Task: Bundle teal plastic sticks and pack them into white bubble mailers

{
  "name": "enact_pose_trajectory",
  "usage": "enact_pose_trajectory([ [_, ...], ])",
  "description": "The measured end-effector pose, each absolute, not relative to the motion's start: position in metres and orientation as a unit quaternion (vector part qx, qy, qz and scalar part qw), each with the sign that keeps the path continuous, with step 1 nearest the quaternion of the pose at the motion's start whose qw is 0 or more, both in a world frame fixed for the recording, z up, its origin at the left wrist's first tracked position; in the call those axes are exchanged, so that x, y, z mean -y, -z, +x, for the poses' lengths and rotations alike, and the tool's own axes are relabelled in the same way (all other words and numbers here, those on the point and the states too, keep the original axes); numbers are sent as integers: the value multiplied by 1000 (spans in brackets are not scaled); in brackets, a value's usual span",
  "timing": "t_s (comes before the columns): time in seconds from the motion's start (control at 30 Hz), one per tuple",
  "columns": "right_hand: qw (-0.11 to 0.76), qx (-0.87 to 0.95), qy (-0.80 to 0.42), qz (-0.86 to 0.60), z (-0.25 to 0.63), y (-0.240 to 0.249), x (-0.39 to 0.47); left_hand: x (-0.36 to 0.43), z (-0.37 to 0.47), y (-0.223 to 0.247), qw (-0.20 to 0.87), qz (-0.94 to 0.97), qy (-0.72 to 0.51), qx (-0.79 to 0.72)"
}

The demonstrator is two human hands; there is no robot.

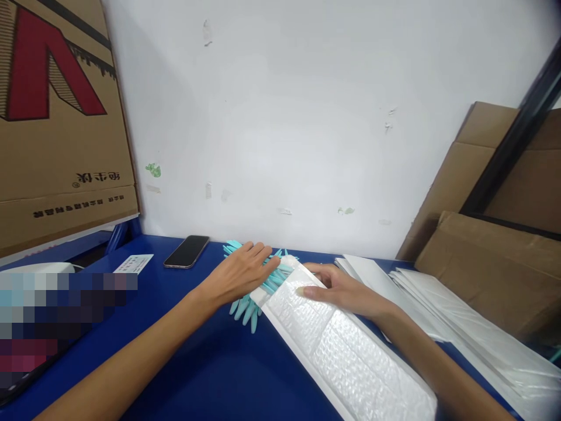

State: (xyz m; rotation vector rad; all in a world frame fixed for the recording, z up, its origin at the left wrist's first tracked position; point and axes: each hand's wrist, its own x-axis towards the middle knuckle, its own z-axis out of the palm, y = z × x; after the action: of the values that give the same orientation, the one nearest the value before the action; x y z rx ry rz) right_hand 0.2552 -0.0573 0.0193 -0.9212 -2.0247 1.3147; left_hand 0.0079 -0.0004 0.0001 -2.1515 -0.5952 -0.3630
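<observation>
A white padded bubble mailer [350, 351] slants across the front of the table, its mouth toward the wall. My right hand [337, 286] is closed on its right edge near the mouth, thumb on top. At the mouth lies a turquoise thing made of several slim, pointed strips [249, 310]; its exact kind I cannot make out. Some of its strips are at the opening, and others fan out beyond it on the table. My left hand [245, 269] is closed over this bunch from above, its fingertips near the mailer's opening. The fingers partly hide the strips.
A black phone [187, 252] and a printed card [134, 264] lie left on the blue table [197, 368]. More white mailers [477, 316] are stacked at right, beside brown cardboard [491, 275]. A large carton [65, 146] stands left. The wall [280, 117] bounds the back.
</observation>
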Motion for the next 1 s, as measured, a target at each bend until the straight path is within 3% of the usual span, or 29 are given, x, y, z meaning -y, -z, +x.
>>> enact_pose_trajectory([
  [0.53, 250, 794, -432, -346, 249, -11, 57, 16, 13, 3, 429, -869, 199, 146],
  [0.8, 225, 746, -531, -333, 236, 6, 63, 25, 21, 4, 409, -883, 211, 94],
  [1.0, 300, 656, -571, -391, 227, 15, 66, 21, 21, 1, 418, -875, 212, 122],
])
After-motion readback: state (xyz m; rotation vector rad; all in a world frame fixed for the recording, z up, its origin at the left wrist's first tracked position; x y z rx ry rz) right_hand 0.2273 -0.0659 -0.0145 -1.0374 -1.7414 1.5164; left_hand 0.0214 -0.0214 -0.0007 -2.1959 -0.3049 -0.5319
